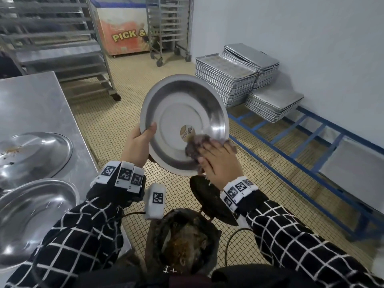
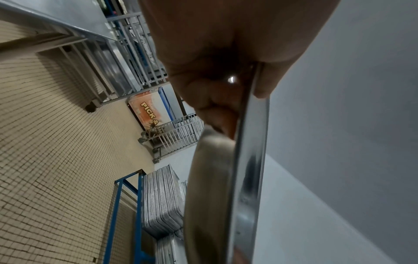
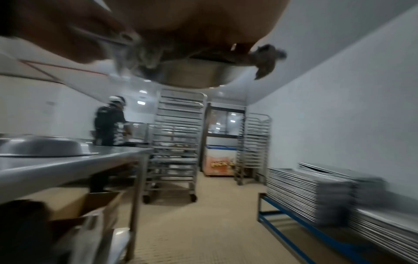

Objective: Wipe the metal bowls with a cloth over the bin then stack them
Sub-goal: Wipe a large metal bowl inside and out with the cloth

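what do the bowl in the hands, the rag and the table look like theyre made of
Bowl: seemingly stainless steel, polished; it shows bright highlights and mirror-like reflections.
Rag: soft woven or fleecy fabric, grey-brown, crumpled under the right hand; fibre type unclear.
Table: brushed sheet metal, probably stainless; dull, even sheen.

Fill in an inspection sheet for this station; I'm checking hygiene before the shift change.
Surface: steel table on the left, carrying two bowls.
Job's things: metal bowl tilted above the open bin; grey cloth pressed inside it near a round sticker; far table bowl has crumbs; near table bowl shows none.
Clutter: cardboard box under the table.
Grips: left hand holds the bowl's rim; right hand presses the cloth flat.
Cables: black cable beside the bin.
Surroundings: tiled floor, tray stacks, racks, chest freezer, another person.
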Motion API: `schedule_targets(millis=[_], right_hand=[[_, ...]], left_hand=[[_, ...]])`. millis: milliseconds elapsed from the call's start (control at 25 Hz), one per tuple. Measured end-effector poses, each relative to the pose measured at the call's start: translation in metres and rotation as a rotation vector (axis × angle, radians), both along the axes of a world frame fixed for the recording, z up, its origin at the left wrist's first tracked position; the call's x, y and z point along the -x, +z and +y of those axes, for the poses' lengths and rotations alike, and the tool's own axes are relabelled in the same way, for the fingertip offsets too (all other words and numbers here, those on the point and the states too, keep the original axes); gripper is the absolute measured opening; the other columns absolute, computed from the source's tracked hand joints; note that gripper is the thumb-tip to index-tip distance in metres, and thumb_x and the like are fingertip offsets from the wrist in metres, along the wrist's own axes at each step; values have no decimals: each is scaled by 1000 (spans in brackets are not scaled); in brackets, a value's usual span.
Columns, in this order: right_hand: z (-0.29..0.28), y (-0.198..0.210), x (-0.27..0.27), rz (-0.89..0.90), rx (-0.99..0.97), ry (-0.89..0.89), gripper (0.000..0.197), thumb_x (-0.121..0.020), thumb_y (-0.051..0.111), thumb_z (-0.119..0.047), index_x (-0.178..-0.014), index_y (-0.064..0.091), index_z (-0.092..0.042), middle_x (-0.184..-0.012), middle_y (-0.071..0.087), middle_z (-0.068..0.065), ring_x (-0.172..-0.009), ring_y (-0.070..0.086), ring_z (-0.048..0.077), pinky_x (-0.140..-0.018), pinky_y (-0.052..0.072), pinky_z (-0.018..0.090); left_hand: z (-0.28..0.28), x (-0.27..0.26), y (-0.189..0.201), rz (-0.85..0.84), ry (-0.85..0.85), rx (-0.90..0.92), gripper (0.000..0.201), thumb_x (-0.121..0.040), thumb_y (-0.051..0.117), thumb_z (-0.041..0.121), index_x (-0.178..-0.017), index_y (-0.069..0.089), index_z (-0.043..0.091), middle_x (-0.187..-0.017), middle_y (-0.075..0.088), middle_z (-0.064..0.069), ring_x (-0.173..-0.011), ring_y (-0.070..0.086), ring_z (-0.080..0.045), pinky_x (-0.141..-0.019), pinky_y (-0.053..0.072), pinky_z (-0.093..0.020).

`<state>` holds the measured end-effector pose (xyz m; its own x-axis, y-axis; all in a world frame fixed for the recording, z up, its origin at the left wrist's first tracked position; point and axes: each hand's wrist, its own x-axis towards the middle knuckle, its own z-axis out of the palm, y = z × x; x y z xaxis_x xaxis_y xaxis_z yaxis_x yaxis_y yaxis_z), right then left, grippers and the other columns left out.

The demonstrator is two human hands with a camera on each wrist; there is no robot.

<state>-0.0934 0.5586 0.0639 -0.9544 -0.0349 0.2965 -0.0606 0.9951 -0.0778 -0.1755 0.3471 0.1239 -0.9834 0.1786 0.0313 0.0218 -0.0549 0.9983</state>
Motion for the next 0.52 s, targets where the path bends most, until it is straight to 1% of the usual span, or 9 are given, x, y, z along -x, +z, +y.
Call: schedule_targets(millis=[80, 120, 160, 200, 240, 280, 320, 400, 520], right_hand=[[30, -3, 6, -59, -4, -154, 54, -98, 14, -48, -149, 20, -31, -158, 9, -8, -147, 0, 19, -118, 10, 48], [37, -1, 8, -52, 51, -192, 55, -99, 17, -48, -150, 11, -32, -158, -4, -11, -146, -6, 21, -116, 16, 52], [39, 1, 10, -20, 145, -210, 57, -99, 23, -47, -151, 7, -32, -157, -9, -12, -146, -2, 23, -111, 29, 52], [39, 6, 11, 34, 246, -222, 60, -98, 29, -46, -151, 7, -31, -158, -7, -10, -145, 12, 26, -101, 43, 47], [37, 11, 13, 80, 343, -249, 62, -98, 36, -44, -151, 9, -28, -159, 3, -5, -136, 33, 26, -87, 52, 38], [36, 16, 14, 104, 445, -297, 63, -97, 43, -42, -151, 14, -25, -154, 23, 2, -121, 49, 23, -76, 52, 30], [36, 21, 15, 114, 562, -350, 59, -95, 48, -39, -147, 26, -21, -140, 44, 6, -106, 58, 20, -72, 48, 26], [37, 26, 14, 104, 747, -416, 40, -94, 54, -35, -127, 49, -13, -108, 63, 5, -95, 62, 19, -72, 42, 25], [31, 28, 8, 96, 853, -462, 31, -94, 55, -29, -117, 55, -9, -98, 62, 0, -88, 57, 13, -74, 39, 22]], left_hand=[[3, -5, -4, -31, -35, 12, 18, -98, 51, 29, -91, 65, 19, -81, 69, 3, -76, 65, -17, -65, 50, -26], [5, -7, -7, -56, -43, 10, 17, -97, 52, 30, -92, 66, 20, -83, 70, 1, -80, 66, -22, -69, 51, -32], [5, -8, -10, -84, -48, 9, 17, -96, 54, 30, -92, 67, 20, -86, 70, -3, -82, 66, -27, -74, 51, -39], [4, -8, -12, -104, -62, 16, 18, -95, 55, 30, -92, 67, 18, -87, 71, -6, -82, 66, -30, -75, 51, -42], [2, -8, -15, -118, -87, 28, 20, -95, 55, 29, -92, 68, 14, -85, 70, -9, -78, 65, -32, -73, 52, -42], [-1, -7, -18, -132, -117, 34, 22, -95, 55, 27, -93, 68, 9, -81, 69, -10, -74, 64, -32, -70, 52, -41], [-3, -6, -21, -148, -136, 32, 22, -95, 56, 25, -95, 67, 6, -78, 69, -10, -73, 63, -32, -67, 51, -39], [-9, -7, -24, -183, -147, 13, 17, -93, 58, 21, -92, 67, 7, -72, 69, -6, -69, 62, -30, -64, 51, -35], [-11, -11, -24, -122, -86, 0, 8, -93, 58, 18, -98, 65, 17, -76, 71, 2, -66, 66, -20, -60, 53, -30]])
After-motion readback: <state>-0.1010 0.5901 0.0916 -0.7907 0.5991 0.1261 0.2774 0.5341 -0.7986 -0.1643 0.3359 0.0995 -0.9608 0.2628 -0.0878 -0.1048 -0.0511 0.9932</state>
